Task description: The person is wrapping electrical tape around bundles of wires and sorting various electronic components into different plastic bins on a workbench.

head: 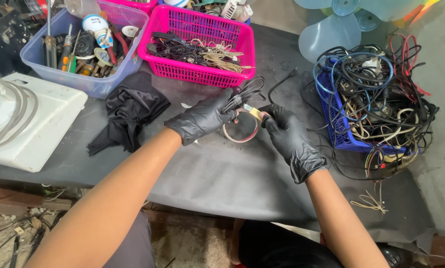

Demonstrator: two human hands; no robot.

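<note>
The left hand (202, 119) grips a coiled black cable (242, 94) above the worktop (232, 173), fingers closed round it. The right hand (292, 139) pinches a strip of tape (254, 113) pulled from the roll (239, 131) beneath. Binding the coil looks under way; wrapping needs the strip kept taut.

Black gloves (202, 119), pink basket (197, 42) (blue one (339, 131) right).
</note>
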